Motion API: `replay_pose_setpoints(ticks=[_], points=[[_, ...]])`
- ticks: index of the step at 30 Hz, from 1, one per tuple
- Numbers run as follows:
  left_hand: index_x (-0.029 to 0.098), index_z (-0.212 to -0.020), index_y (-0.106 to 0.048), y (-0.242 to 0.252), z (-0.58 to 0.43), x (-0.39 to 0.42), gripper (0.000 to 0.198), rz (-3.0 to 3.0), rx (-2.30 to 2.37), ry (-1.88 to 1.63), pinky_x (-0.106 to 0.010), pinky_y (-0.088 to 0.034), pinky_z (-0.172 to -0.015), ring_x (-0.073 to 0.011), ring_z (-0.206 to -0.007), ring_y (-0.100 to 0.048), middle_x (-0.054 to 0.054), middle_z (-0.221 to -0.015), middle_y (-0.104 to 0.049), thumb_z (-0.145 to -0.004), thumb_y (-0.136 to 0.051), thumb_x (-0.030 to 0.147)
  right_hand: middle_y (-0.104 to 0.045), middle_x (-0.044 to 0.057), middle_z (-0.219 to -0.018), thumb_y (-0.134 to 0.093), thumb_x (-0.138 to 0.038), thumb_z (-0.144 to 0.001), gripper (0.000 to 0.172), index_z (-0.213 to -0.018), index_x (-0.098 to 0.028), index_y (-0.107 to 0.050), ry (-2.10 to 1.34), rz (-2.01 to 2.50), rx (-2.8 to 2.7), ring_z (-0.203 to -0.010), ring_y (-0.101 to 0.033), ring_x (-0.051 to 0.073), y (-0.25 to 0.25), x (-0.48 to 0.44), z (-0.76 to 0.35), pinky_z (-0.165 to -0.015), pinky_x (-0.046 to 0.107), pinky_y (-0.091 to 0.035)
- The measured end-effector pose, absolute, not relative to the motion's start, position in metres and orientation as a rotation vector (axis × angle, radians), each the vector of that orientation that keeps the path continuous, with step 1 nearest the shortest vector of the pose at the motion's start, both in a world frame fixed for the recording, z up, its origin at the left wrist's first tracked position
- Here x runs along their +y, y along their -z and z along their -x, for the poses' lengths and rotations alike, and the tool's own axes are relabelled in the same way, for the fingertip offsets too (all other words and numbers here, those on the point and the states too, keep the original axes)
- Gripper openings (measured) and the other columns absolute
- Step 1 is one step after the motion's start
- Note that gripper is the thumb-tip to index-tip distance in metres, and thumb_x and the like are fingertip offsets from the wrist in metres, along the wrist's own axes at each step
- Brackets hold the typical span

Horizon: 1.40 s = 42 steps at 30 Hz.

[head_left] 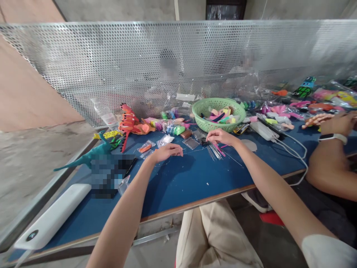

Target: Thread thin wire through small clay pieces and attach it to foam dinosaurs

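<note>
My left hand (168, 152) hovers over the blue tabletop with its fingers pinched together. A fine wire (195, 150), hard to see, runs from its fingertips toward the right. My right hand (221, 137) is also closed in a pinch, in front of the green basket; what its fingers hold is too small to make out. Just below it lies a loose bundle of thin metal wires (214, 152), with a pink stick (220, 150) among them. Small clear bags, one with white clay (166, 139) and one with orange clay (145, 148), lie beyond my left hand.
A green basket (199, 121) holds colourful clay pieces. A teal dinosaur figure (102, 150), red dragon figure (128, 123) and white power bank (55, 217) stand left. A white power strip (263, 131) trails cables right, near another person's arm (326, 163). A perforated metal screen (125, 63) rises behind.
</note>
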<state>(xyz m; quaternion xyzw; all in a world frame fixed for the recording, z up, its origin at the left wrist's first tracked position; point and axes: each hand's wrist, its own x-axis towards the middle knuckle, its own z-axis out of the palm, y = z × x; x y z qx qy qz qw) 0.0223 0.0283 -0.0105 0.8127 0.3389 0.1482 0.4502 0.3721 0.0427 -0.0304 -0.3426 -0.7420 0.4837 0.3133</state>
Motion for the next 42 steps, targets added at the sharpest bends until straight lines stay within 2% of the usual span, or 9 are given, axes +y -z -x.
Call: replay_pose_setpoints(ticks=[5, 9, 12, 17, 21, 29, 35, 39, 42], points=[[0.014, -0.086, -0.073, 0.006, -0.022, 0.026, 0.047, -2.029, 0.867, -0.414, -0.024, -0.039, -0.062, -0.015, -0.073, -0.052, -0.006, -0.079, -0.064, -0.094, -0.053, 0.056, -0.052, -0.005, -0.058, -0.068, -0.039, -0.088, 0.024, -0.095, -0.016, -0.071, -1.296, 0.85, -1.913, -0.051, -0.046, 0.01, 0.033, 0.042, -0.367, -0.049, 0.022, -0.034], [0.016, -0.094, -0.073, 0.006, -0.031, 0.023, 0.043, -2.071, 0.864, -0.551, -0.024, -0.041, -0.067, -0.0138, -0.073, -0.054, -0.004, -0.081, -0.063, -0.097, -0.05, 0.052, -0.054, -0.005, -0.059, -0.066, -0.039, -0.09, 0.024, -0.095, -0.016, -0.071, -1.272, 0.778, -1.83, -0.046, -0.039, 0.007, 0.036, 0.04, -0.352, -0.044, 0.021, -0.028], [0.017, -0.096, -0.068, 0.006, -0.04, 0.019, 0.038, -2.095, 0.87, -0.691, -0.024, -0.039, -0.065, -0.0124, -0.069, -0.05, -0.001, -0.077, -0.057, -0.098, -0.05, 0.05, -0.055, -0.005, -0.06, -0.066, -0.039, -0.09, 0.025, -0.098, -0.016, -0.071, -1.218, 0.749, -1.806, -0.044, -0.035, 0.006, 0.035, 0.035, -0.339, -0.043, 0.022, -0.024], [0.017, -0.088, -0.057, 0.006, -0.054, 0.013, 0.033, -2.149, 0.892, -0.886, -0.025, -0.037, -0.065, -0.0121, -0.067, -0.044, 0.001, -0.074, -0.05, -0.098, -0.052, 0.049, -0.057, -0.002, -0.064, -0.066, -0.04, -0.09, 0.024, -0.095, -0.017, -0.072, -1.032, 0.778, -1.872, -0.056, -0.048, 0.01, 0.028, 0.026, -0.322, -0.051, 0.023, -0.033], [0.018, -0.094, -0.055, 0.009, -0.063, 0.01, 0.031, -2.12, 0.953, -0.99, -0.025, -0.035, -0.062, -0.012, -0.063, -0.041, 0.003, -0.07, -0.045, -0.1, -0.049, 0.048, -0.059, -0.001, -0.075, -0.061, -0.041, -0.093, 0.025, -0.094, -0.018, -0.07, -0.923, 0.769, -1.8, -0.063, -0.049, 0.011, 0.026, 0.02, -0.307, -0.058, 0.024, -0.038], [0.019, -0.097, -0.054, 0.015, -0.075, 0.005, 0.026, -2.121, 0.981, -1.089, -0.025, -0.038, -0.065, -0.013, -0.067, -0.046, 0.001, -0.073, -0.051, -0.102, -0.045, 0.043, -0.062, 0.001, -0.078, -0.062, -0.044, -0.094, 0.025, -0.1, -0.022, -0.07, -0.816, 0.767, -1.742, -0.066, -0.054, 0.014, 0.027, 0.01, -0.29, -0.06, 0.027, -0.041], [0.018, -0.092, -0.056, 0.02, -0.081, 0.005, 0.025, -2.076, 0.976, -1.139, -0.024, -0.036, -0.06, -0.0114, -0.062, -0.045, 0.001, -0.071, -0.052, -0.099, -0.051, 0.041, -0.065, 0.001, -0.078, -0.066, -0.044, -0.091, 0.024, -0.099, -0.023, -0.073, -0.764, 0.779, -1.776, -0.061, -0.049, 0.013, 0.026, 0.005, -0.287, -0.057, 0.027, -0.039], [0.018, -0.093, -0.056, 0.021, -0.087, 0.002, 0.027, -1.815, 0.935, -1.129, -0.023, -0.033, -0.052, -0.01, -0.052, -0.043, 0.005, -0.061, -0.046, -0.096, -0.056, 0.045, -0.07, 0.002, -0.081, -0.07, -0.045, -0.088, 0.024, -0.095, -0.023, -0.075, -0.706, 0.783, -1.74, -0.061, -0.051, 0.014, 0.028, 0.005, -0.284, -0.058, 0.027, -0.04], [0.018, -0.095, -0.057, 0.017, -0.09, -0.001, 0.027, -1.511, 0.774, -1.13, -0.02, -0.03, -0.05, -0.0072, -0.051, -0.035, 0.007, -0.062, -0.038, -0.09, -0.068, 0.043, -0.071, 0.002, -0.081, -0.069, -0.044, -0.089, 0.024, -0.089, -0.021, -0.075, -0.627, 0.798, -1.681, -0.061, -0.052, 0.013, 0.028, 0.007, -0.284, -0.057, 0.027, -0.04]])
